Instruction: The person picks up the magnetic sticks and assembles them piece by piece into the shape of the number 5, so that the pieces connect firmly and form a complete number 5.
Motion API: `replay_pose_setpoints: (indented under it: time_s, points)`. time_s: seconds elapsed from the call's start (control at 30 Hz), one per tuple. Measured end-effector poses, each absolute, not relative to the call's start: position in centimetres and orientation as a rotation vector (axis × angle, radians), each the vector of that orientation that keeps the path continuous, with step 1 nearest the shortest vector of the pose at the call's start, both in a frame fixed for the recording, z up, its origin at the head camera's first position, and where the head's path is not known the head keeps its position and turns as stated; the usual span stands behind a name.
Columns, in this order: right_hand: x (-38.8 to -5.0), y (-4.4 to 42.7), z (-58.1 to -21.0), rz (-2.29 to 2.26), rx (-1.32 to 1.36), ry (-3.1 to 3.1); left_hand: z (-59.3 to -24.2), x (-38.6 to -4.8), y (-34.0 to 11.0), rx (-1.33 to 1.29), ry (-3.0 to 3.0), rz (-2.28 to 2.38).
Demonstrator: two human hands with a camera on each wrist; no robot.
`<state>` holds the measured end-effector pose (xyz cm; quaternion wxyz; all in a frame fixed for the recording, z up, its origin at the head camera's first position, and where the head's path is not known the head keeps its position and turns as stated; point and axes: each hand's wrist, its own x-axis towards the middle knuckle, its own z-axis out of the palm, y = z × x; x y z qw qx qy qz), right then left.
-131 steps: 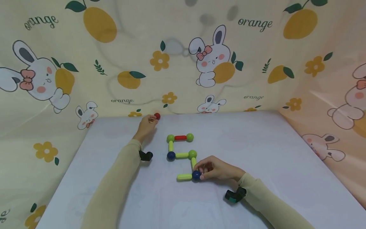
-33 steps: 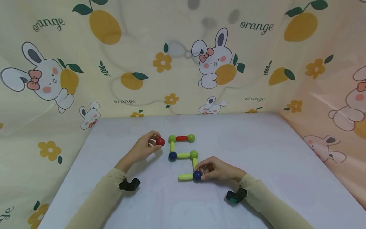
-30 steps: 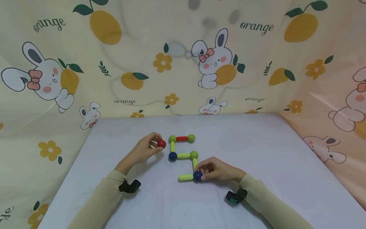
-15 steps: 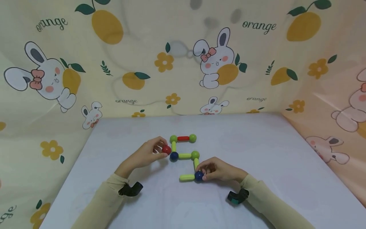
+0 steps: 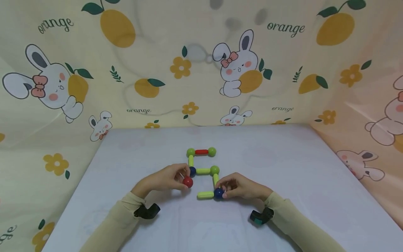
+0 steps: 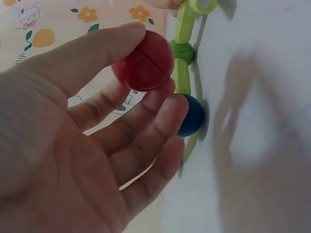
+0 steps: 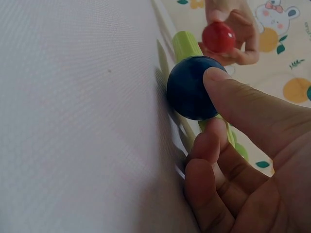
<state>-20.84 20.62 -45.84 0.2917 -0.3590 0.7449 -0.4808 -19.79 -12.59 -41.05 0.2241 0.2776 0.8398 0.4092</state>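
My left hand (image 5: 168, 179) pinches a red ball (image 5: 188, 182) between thumb and fingers, close to the left blue ball (image 5: 192, 171) of a figure of rods and balls on the table. In the left wrist view the red ball (image 6: 146, 63) appears above the surface, with a seam across it. My right hand (image 5: 244, 187) holds the lower blue ball (image 5: 218, 193), thumb on its near side in the right wrist view (image 7: 194, 87). From that ball a yellow-green rod (image 5: 205, 195) extends left, its far end bare. Another yellow-green rod (image 5: 215, 180) runs up to a green ball (image 5: 214, 170).
The figure's top holds a red rod (image 5: 201, 152) between two green balls (image 5: 212, 151). A white-covered table (image 5: 267, 150) lies beneath. Behind it hangs a cloth (image 5: 195, 84) printed with rabbits and oranges. Black wrist cameras (image 5: 147, 211) sit on both sleeves.
My left hand has carried the red ball from the table's far edge toward me, past the figure's left side to below the left blue ball. My right hand stays on the lower blue ball.
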Motion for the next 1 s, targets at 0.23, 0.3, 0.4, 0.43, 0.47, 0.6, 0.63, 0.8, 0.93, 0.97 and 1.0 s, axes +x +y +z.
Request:
replay_pose_setpoints:
  time_s: [0.23, 0.3, 0.4, 0.43, 0.47, 0.6, 0.63, 0.8, 0.93, 0.97, 1.0]
  points:
    - [-20.8, 20.5, -45.7, -1.279, -0.933, 1.994, -42.3, -19.6, -11.8, 0.774, 2.288, 1.061]
    - [-20.8, 20.5, -45.8, -1.281, -0.927, 1.992, -42.5, -19.5, -11.6, 0.771, 2.295, 1.031]
    - [-20.7, 20.5, -45.8, -1.279, -0.919, 1.990, -42.7, -19.4, -11.3, 0.766, 2.302, 0.998]
    - [-20.8, 20.5, -45.8, -1.277, -0.919, 1.990, -42.7, -19.4, -11.3, 0.764, 2.304, 0.991]
    - [-20.8, 20.5, -45.7, -1.274, -0.922, 1.993, -42.8, -19.4, -11.2, 0.762, 2.305, 0.985]
    - [-21.0, 20.5, -45.7, -1.273, -0.939, 2.002, -42.8, -19.4, -11.2, 0.766, 2.310, 0.970]
    - [-21.0, 20.5, -45.7, -1.273, -0.947, 2.005, -42.8, -19.5, -11.1, 0.770, 2.306, 0.972]
    - [-21.2, 20.6, -45.9, -1.283, -0.971, 1.995, -42.8, -19.4, -11.0, 0.794, 2.281, 0.988]
    - [-21.2, 20.6, -46.0, -1.278, -0.976, 1.995, -42.8, -19.2, -11.0, 0.789, 2.273, 0.987]
    - [-21.1, 20.6, -46.1, -1.277, -0.975, 1.998, -42.8, -19.2, -11.0, 0.785, 2.272, 0.987]
    - [-21.1, 20.6, -46.1, -1.278, -0.975, 1.998, -42.8, -19.2, -11.0, 0.783, 2.272, 0.986]
